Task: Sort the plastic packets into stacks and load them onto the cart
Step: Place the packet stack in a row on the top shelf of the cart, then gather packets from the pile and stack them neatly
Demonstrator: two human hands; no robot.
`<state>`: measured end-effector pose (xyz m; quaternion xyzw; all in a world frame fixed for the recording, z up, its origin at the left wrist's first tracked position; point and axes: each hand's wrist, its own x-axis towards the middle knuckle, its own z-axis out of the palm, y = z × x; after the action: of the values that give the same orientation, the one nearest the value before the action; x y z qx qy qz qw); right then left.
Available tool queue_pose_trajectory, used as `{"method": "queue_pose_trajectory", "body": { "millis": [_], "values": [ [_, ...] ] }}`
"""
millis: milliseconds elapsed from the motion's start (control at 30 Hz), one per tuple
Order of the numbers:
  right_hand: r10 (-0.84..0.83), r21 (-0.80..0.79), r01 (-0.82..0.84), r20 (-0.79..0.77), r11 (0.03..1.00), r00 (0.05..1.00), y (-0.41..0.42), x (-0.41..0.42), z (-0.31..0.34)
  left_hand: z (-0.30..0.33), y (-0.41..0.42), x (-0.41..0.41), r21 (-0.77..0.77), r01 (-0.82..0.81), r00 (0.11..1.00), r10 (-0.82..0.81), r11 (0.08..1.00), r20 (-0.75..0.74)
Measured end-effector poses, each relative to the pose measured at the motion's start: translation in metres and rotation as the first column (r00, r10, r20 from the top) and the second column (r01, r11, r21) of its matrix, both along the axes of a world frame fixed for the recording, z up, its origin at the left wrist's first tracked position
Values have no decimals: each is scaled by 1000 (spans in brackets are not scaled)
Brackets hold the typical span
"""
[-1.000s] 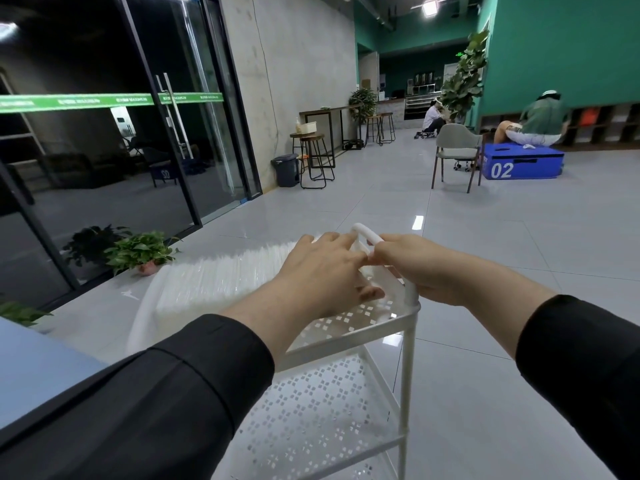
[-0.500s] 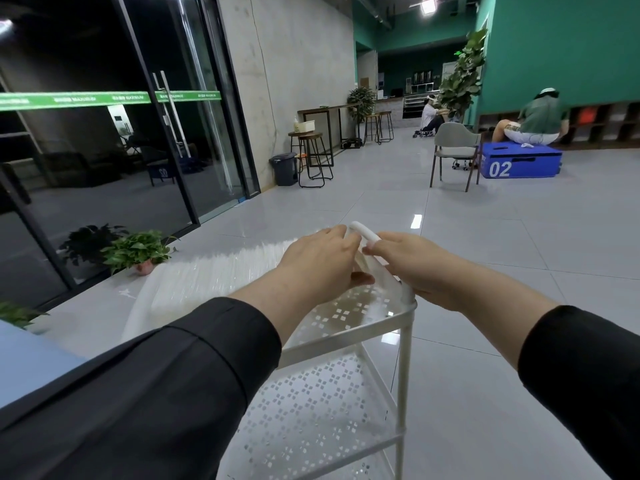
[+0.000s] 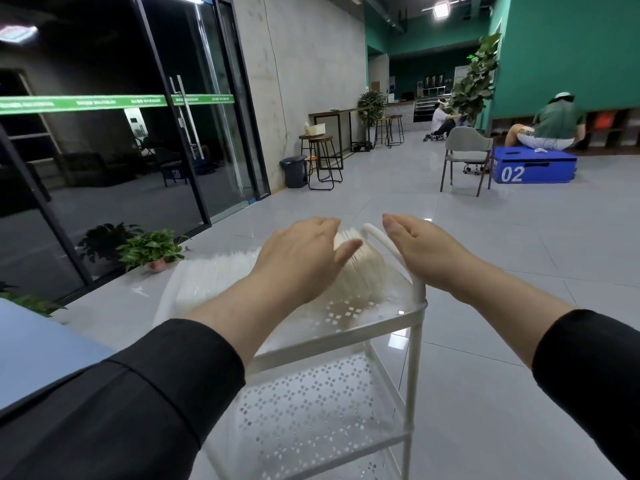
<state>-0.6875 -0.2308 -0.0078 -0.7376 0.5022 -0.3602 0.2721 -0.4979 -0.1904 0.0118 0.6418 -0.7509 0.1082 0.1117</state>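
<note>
A white perforated cart [image 3: 398, 318] stands in front of me, its top shelf filled with a long row of clear and white plastic packets [image 3: 214, 275]. At the near end a curved stack of white packets [image 3: 363, 271] shows between my hands. My left hand [image 3: 301, 258] rests on that stack, with straight fingers and the thumb laid across its top. My right hand [image 3: 426, 254] hovers open just right of the cart's white handle [image 3: 384, 244], fingers straight, holding nothing. Part of the row is hidden by my left forearm.
A blue table corner [image 3: 41, 355] lies at my left. Potted plants [image 3: 152, 249] sit by the glass doors. Further off are stools [image 3: 323, 161], a bin [image 3: 294, 171], a grey chair [image 3: 467, 157], a blue box marked 02 [image 3: 533, 168] and two seated people.
Both hands have drawn apart from the cart handle. The right hand has let go and opened, and the white stack now shows between them.
</note>
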Motion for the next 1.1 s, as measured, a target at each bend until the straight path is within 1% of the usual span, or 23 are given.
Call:
{"method": "queue_pose_trajectory", "body": {
  "millis": [100, 133, 200, 300, 400, 500, 600, 667, 733, 800, 867, 900, 967, 1033, 1100],
  "values": [
    [-55, -185, 46, -45, 982, 998, 7, 10, 14, 7, 22, 26, -42, -63, 997, 61, 997, -45],
    [-52, -240, 38, -53, 970, 997, 12, 17, 20, 9, 30, 36, -52, -90, 995, 88, 995, -48],
    [11, -322, -32, -68, 946, 998, 29, 41, 32, 15, 52, 61, -82, -146, 988, 141, 986, -59],
    [138, -372, -176, -128, 911, 982, 65, 98, 46, 24, 96, 113, -135, -247, 968, 237, 959, -86],
    [280, -350, -329, -183, 877, 942, 109, 170, 53, 27, 158, 182, -151, -397, 916, 382, 905, -123],
    [449, -291, -500, -226, 816, 864, 167, 261, 59, 26, 246, 262, -134, -574, 815, 548, 808, -186],
    [610, -231, -659, -251, 716, 751, 241, 360, 56, 13, 350, 338, -106, -737, 671, 706, 667, -227],
    [697, -230, -748, -273, 622, 663, 288, 426, 48, 2, 423, 382, -78, -829, 556, 798, 554, -232],
    [773, -207, -836, -319, 509, 549, 336, 488, 39, -10, 491, 419, -30, -894, 440, 865, 447, -242],
    [801, -167, -894, -399, 415, 446, 382, 543, 27, -25, 550, 448, 21, -939, 326, 906, 344, -271],
    [803, -139, -935, -480, 327, 352, 419, 589, 14, -37, 592, 473, 47, -964, 236, 927, 261, -293],
    [808, -104, -947, -499, 303, 313, 433, 609, 7, -42, 607, 485, 54, -971, 205, 930, 232, -305],
    [822, -19, -954, -501, 300, 269, 454, 644, -5, -48, 626, 513, 51, -981, 158, 923, 187, -350],
    [822, 22, -944, -499, 328, 274, 467, 675, -16, -52, 636, 538, 28, -990, 114, 912, 136, -394],
    [815, 7, -936, -494, 352, 303, 479, 702, -25, -64, 644, 557, 1, -996, 83, 917, 90, -389]
  ]
}}
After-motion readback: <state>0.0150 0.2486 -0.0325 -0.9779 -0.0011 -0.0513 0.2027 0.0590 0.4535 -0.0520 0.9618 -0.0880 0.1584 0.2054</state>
